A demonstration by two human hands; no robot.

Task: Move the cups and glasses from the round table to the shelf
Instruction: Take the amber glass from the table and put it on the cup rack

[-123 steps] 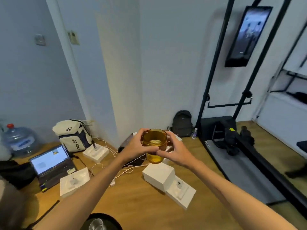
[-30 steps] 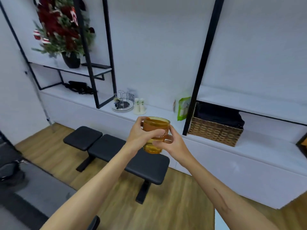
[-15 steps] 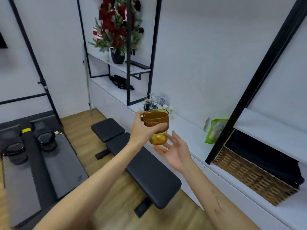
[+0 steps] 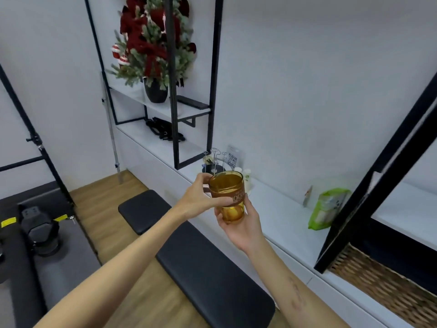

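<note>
Right hand (image 4: 238,229) is back under the amber glass (image 4: 227,196), fingers curled on its base, after hanging open half a second ago; left hand (image 4: 201,200) grips the band, glass held above the white shelf (image 4: 279,216), so I'd set down next.

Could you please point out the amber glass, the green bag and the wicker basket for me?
amber glass (image 4: 227,192), head view, on its banded side wall.
green bag (image 4: 327,208), head view, on the middle of its front.
wicker basket (image 4: 387,290), head view, on its woven front wall.
</note>
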